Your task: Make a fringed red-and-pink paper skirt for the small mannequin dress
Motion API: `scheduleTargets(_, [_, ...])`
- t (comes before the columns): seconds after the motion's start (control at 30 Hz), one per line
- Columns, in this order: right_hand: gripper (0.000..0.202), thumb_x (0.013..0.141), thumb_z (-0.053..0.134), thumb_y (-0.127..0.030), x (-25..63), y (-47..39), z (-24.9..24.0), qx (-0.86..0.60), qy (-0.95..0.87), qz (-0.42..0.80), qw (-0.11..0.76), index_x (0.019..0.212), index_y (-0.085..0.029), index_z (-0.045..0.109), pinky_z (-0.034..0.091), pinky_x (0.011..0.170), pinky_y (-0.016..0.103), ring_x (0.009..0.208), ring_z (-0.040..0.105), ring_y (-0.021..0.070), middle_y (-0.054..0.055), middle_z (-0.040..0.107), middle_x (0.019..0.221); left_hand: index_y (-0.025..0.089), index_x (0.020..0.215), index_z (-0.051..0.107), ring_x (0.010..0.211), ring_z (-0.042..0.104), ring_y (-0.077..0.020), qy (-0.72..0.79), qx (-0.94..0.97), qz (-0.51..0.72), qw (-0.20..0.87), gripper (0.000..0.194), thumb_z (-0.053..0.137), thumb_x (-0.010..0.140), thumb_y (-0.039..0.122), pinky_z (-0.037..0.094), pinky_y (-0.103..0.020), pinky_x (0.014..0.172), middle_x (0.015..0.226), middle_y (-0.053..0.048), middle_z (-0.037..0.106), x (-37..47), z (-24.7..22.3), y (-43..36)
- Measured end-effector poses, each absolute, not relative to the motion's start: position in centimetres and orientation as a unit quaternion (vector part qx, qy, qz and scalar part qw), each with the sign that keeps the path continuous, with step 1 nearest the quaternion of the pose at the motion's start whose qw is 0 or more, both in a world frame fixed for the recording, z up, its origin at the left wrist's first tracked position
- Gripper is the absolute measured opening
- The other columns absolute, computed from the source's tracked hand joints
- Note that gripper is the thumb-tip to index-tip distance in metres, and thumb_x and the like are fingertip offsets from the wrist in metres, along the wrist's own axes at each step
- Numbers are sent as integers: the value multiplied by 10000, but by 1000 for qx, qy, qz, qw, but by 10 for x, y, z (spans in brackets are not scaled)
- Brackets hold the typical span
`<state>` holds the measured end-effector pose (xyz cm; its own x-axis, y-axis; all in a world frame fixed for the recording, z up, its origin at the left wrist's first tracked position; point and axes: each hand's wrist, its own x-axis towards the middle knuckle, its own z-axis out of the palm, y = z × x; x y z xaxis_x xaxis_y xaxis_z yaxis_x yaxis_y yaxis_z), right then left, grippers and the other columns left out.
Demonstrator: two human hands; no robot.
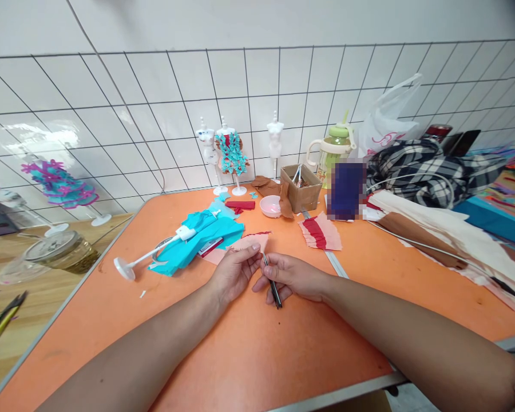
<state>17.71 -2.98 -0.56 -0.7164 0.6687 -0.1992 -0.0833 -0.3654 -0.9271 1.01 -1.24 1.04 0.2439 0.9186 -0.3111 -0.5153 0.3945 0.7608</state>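
Note:
Over the middle of the orange table, my left hand (236,272) pinches a piece of pink crepe paper (249,241) between thumb and fingers. Red trim runs along the paper's far edge. My right hand (289,276), close beside it, grips a pair of slim dark tweezers (273,286), their tip up at the paper near my left fingertips. Left of my hands, bright blue crepe paper (203,232) lies with a white stand (143,260) tipped over on it. A second pink piece with a red band (320,232) rests to the right.
Small mannequins, one dressed in blue flowers (232,153), stand by the tiled wall. A pink bowl (270,206), a cardboard box (301,191) and a green-lidded bottle (337,146) are at the back. Paper sheets (420,229) and checked cloth (424,171) lie right. Pliers (2,323) lie left.

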Motion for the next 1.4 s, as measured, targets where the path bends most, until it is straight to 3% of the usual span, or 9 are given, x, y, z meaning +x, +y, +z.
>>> scheduleTargets(0.13, [416, 825, 636, -557, 176, -31, -1, -279, -523, 775, 217, 927, -196, 457, 526, 525, 240, 571, 670, 128, 80, 725, 920, 119, 712, 602, 532, 604, -110, 376, 259, 497, 738, 110, 709, 730, 131, 479, -212, 526, 628, -26, 646, 8, 9, -10])
scheduleTargets(0.5, [405, 863, 578, -571, 177, -31, -3, -285, -513, 770, 249, 1007, -210, 462, 544, 618, 270, 719, 710, 152, 118, 691, 1100, 112, 712, 630, 491, 564, -117, 362, 318, 449, 753, 147, 663, 802, 223, 445, -208, 452, 593, -44, 628, 11, 14, -15])
scheduleTargets(0.63, [416, 866, 574, -571, 177, -31, -3, -296, -510, 771, 240, 1046, -209, 479, 544, 606, 264, 695, 708, 148, 112, 700, 1062, 97, 817, 672, 568, 612, -129, 385, 291, 464, 743, 83, 644, 812, 176, 481, -217, 515, 687, -68, 679, 11, 12, -14])
scheduleTargets(0.77, [416, 870, 566, -573, 177, -31, -3, -309, -504, 771, 237, 1045, -204, 487, 544, 602, 261, 674, 703, 142, 106, 705, 1031, 115, 734, 648, 617, 639, -136, 386, 270, 488, 735, 58, 661, 784, 140, 502, -225, 586, 676, -56, 684, 10, 12, -12])
scheduleTargets(1.07, [457, 844, 590, -590, 177, -31, -4, -314, -504, 765, 249, 1074, -208, 488, 538, 626, 272, 710, 697, 148, 110, 692, 1059, 118, 753, 647, 549, 617, -140, 388, 272, 462, 750, 70, 675, 775, 178, 458, -226, 498, 649, -61, 681, 11, 15, -15])
scheduleTargets(1.4, [474, 822, 608, -605, 176, -30, -1, -311, -507, 766, 244, 1051, -210, 480, 532, 614, 266, 671, 688, 135, 100, 706, 1028, 119, 745, 651, 561, 621, -141, 379, 281, 462, 750, 77, 695, 768, 179, 474, -233, 528, 652, -59, 682, 11, 15, -15])
